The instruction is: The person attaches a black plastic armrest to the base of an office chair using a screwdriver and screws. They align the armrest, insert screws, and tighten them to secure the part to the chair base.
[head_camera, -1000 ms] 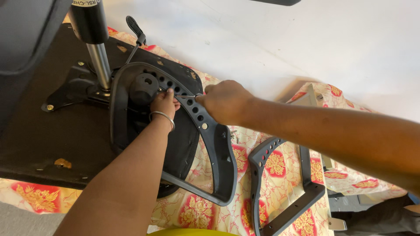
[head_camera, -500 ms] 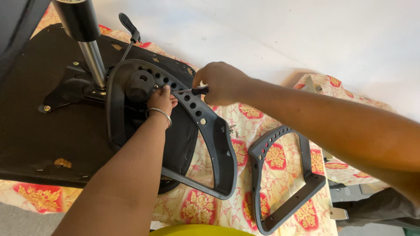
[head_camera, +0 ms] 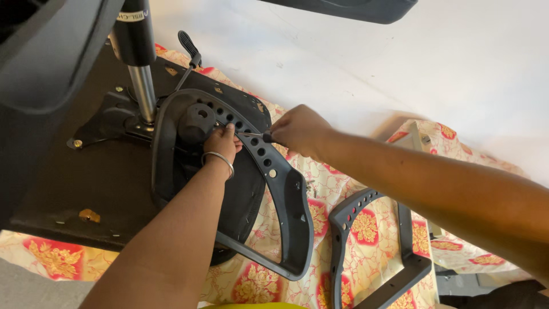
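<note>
Looking down on an upturned office chair seat (head_camera: 68, 189), black underside up, lying on a floral cloth (head_camera: 251, 283). Gas cylinder (head_camera: 140, 68) stands up from the mounting plate, lever (head_camera: 187, 48) just beside it on the far side. Armrest frame (head_camera: 286, 189), dark grey w/ a row of holes, lies over the seat's right edge; second armrest frame (head_camera: 372, 252) sits apart, well to the right of the seat on the cloth. Left hand (head_camera: 222, 143), bangle on wrist, fingers curled together and pressing near the bolt hole on the frame's upper curve. Right hand (head_camera: 297, 130) is clamped on a thin screwdriver (head_camera: 251, 134), tip aimed at the same spot. Judging by this: keep the tool square to the hole, steady the frame w/ the left, don't let the tip slip.
</note>
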